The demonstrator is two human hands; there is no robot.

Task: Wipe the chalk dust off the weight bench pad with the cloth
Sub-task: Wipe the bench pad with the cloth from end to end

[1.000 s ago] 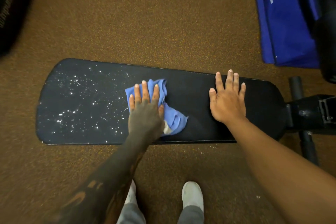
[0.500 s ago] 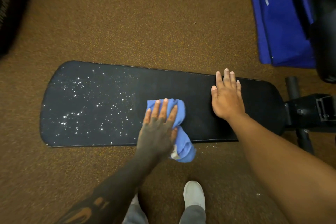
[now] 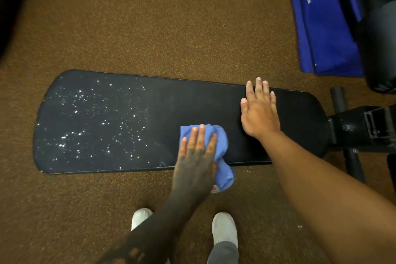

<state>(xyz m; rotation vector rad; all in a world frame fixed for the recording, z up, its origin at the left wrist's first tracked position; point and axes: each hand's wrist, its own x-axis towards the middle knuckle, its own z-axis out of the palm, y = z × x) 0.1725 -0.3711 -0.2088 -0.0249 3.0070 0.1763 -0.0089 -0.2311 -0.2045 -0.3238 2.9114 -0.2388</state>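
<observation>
A long black weight bench pad (image 3: 192, 103) lies across the view. White chalk dust (image 3: 90, 126) speckles its left half; the right half looks dark and free of specks. My left hand (image 3: 196, 156) presses flat on a bunched blue cloth (image 3: 220, 148) at the pad's near edge, near the middle. Part of the cloth hangs over that edge. My right hand (image 3: 259, 111) rests flat on the pad further right, fingers spread, holding nothing.
The bench's black metal frame (image 3: 362, 128) juts out at the right end. A blue bag with white numerals (image 3: 325, 25) lies on the brown speckled floor (image 3: 171, 17) at the upper right. My white shoes (image 3: 224, 227) stand just below the pad.
My left hand has dragged the cloth from the pad's middle toward the near edge and to the right, so the cloth now hangs over the edge. My right hand has stayed put.
</observation>
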